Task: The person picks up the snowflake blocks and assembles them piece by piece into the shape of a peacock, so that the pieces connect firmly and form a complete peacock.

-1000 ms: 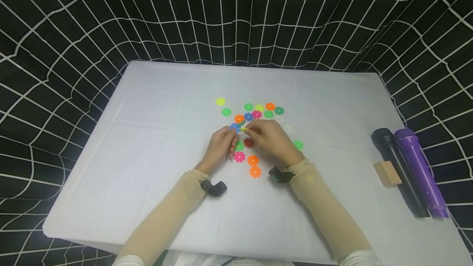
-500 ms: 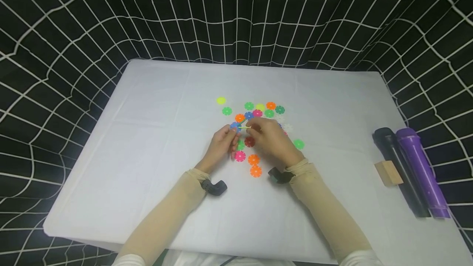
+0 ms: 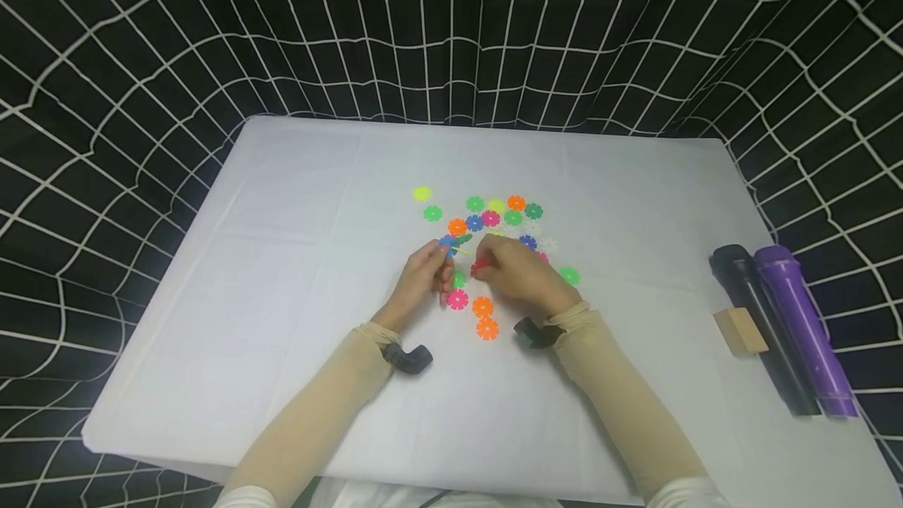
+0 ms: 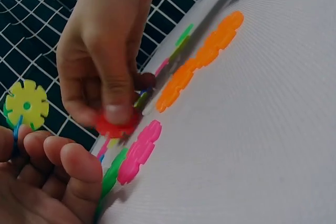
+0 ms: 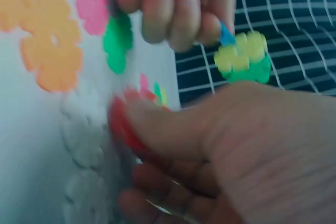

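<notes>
My left hand [image 3: 423,271] pinches a blue notched plastic disc [image 3: 446,242] a little above the table. Slotted onto this blue piece are a yellow notched disc [image 4: 27,104] and a green one [image 5: 254,72], fanned out past the fingertips. To its right, my right hand [image 3: 520,273] has its thumb and fingers on a red notched disc [image 4: 116,128], low over the tabletop; the hand covers part of the red piece. Below the left fingers lie a green disc [image 3: 459,279] and a pink disc [image 3: 457,299].
Two orange discs [image 3: 487,328] lie nearer the table's front. Several more coloured discs [image 3: 513,218] spread behind the hands, with pale clear ones by the right hand. At the right edge are a wooden block [image 3: 740,332], a black tube [image 3: 765,335] and a purple tube [image 3: 804,328].
My right hand has let go of the yellow disc, which stays on the blue piece. It has dropped slightly toward me and taken hold of the red disc. The left hand barely moved.
</notes>
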### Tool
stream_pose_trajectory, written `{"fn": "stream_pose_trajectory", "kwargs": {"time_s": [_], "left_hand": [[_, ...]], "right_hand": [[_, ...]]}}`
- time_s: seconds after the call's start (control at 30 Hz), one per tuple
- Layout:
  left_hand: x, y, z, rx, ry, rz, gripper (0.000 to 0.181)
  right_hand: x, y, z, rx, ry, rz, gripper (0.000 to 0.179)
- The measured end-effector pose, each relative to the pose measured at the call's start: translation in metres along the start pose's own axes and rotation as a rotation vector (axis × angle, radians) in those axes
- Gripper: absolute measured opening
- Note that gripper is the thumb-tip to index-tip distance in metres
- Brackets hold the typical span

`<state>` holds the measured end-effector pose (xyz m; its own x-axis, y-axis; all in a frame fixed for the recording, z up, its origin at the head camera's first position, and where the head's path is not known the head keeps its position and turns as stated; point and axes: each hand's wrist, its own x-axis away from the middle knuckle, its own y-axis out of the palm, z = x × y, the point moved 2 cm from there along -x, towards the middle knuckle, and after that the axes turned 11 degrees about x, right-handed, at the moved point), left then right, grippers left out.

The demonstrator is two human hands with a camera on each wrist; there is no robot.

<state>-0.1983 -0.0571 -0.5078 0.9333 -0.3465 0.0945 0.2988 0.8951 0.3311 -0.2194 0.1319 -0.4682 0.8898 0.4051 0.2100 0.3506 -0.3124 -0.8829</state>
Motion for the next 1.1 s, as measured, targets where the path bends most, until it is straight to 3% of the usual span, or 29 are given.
{"fn": "stream_pose_trajectory", "kwargs": {"time_s": [0.1,0.17,0.3,0.47,0.67,0.87,1.1], "left_hand": [[0.001,0.002,0.0,-0.033,-0.024,-0.053,0.027],[0.002,0.004,0.0,-0.062,-0.033,-0.091,0.027],[0.003,0.007,0.002,-0.095,-0.036,-0.131,0.028],[0.003,0.008,0.003,-0.105,-0.041,-0.136,0.028],[0.002,0.007,0.001,-0.133,-0.055,-0.142,0.027],[0.003,0.007,0.002,-0.141,-0.083,-0.144,0.027],[0.003,0.006,0.002,-0.132,-0.081,-0.171,0.026]], "right_hand": [[0.0,-0.007,0.007,-0.16,0.083,0.076,0.017],[0.0,-0.012,0.01,-0.284,0.09,0.128,0.02],[0.001,-0.018,0.007,-0.463,0.001,0.144,0.02],[0.001,-0.02,0.003,-0.457,-0.074,0.133,0.014],[0.004,-0.022,0.0,-0.383,-0.098,0.161,0.015],[0.004,-0.023,-0.002,-0.369,-0.09,0.16,0.012],[0.004,-0.019,-0.003,-0.407,-0.061,0.101,0.012]]}}
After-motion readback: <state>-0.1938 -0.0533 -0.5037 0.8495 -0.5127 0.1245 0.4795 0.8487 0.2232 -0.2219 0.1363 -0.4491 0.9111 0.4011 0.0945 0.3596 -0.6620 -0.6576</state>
